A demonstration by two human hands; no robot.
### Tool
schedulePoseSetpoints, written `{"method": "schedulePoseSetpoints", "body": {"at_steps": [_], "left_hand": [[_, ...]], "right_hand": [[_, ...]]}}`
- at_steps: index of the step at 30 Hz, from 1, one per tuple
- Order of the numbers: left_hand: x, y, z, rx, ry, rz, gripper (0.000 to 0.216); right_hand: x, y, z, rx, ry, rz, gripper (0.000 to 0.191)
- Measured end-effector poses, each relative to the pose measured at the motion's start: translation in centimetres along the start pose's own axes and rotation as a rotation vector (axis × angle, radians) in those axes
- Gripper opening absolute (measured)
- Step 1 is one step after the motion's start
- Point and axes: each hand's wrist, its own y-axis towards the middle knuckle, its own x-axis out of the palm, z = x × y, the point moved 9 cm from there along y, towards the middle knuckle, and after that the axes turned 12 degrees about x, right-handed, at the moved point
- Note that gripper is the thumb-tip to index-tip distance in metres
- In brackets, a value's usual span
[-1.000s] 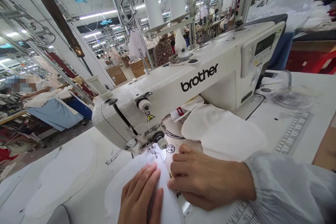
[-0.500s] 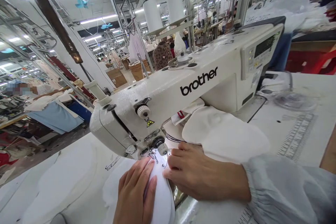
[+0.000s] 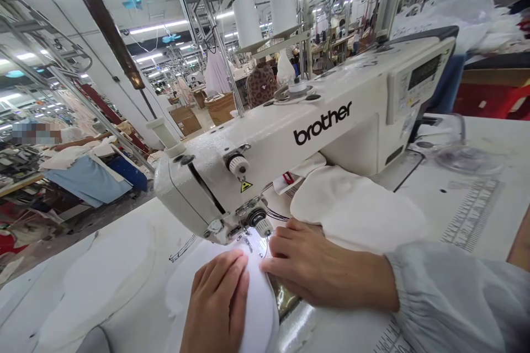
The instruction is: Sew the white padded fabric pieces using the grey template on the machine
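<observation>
White fabric (image 3: 259,309) — left hand (image 3: 217,298) atop, right hand (image 3: 317,270) alongside.

The near edge of the table (image 3: 513,146) is out of view; the left hand (image 3: 217,298), cut off near the wrist, hides part of the white fabric (image 3: 260,314), also cropped.

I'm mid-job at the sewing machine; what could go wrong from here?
The left hand presses white fabric with its fingertips close to the presser foot, so a finger might get caught.

The right hand is close to another white piece beyond it; a stray movement could drag that piece.
</observation>
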Motion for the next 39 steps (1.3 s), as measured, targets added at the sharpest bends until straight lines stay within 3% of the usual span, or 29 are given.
{"method": "schedulePoseSetpoints", "body": {"at_steps": [13,28,39], "left_hand": [[1.0,-0.6,-0.7,0.046,0.058,-0.029,0.025],[1.4,-0.8,-1.1,-0.027,-0.008,-0.025,0.026],[0.5,0.4,-0.9,-0.178,-0.077,-0.017,0.025]], "right_hand": [[0.1,0.1,0.1,0.017,0.008,-0.018,0.018],[0.1,0.2,0.1,0.029,0.004,-0.035,0.017],[0.7,0.0,0.3,0.024,0.103,-0.002,0.021]]}}
